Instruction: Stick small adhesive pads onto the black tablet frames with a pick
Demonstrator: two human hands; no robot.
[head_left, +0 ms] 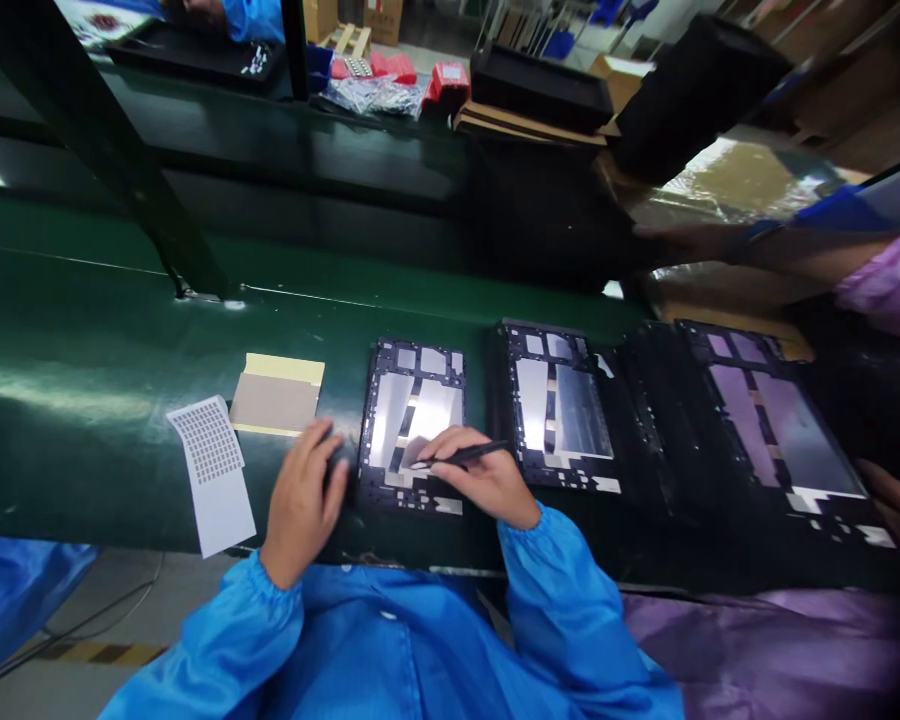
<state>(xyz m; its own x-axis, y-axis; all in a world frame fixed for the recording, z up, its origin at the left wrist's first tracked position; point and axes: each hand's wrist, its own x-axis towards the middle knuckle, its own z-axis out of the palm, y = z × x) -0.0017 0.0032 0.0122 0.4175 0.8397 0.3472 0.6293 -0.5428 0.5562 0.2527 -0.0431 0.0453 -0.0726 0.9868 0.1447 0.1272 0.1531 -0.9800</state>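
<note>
A black tablet frame with shiny metal panels lies on the green belt in front of me. My right hand rests on its lower part and grips black tweezers, their tip pointing left over the frame. My left hand presses against the frame's left edge, fingers curled, holding nothing separate. To the left lie a white sheet of small stickers and a tan and yellow card.
A second frame lies right of mine, a third further right, by a co-worker in a purple sleeve. A dark post rises at back left. Black trays and red packets sit across the belt.
</note>
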